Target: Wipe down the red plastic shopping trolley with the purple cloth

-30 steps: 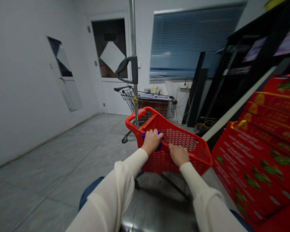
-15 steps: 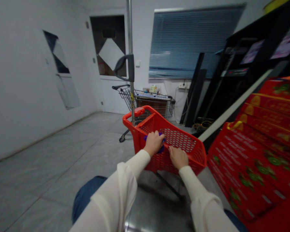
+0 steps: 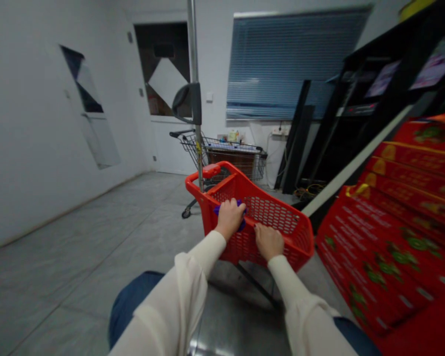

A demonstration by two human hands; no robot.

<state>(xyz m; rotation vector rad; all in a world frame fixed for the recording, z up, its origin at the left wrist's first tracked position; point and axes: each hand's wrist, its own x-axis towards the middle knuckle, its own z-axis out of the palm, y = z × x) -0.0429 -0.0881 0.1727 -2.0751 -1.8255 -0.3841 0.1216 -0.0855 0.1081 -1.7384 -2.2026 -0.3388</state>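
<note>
Your single view looks from your head, forward and down along your sleeves (image 3: 170,301), fairly near the closest edge of the red cart (image 3: 244,252); beyond its far edge it faces the door (image 3: 161,131) and window blind (image 3: 292,64).

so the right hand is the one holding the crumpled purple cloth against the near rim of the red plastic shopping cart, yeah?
Wrong hand: the head view shows the left hand holding the crumpled purple cloth against the near rim of the red plastic shopping cart.
</note>
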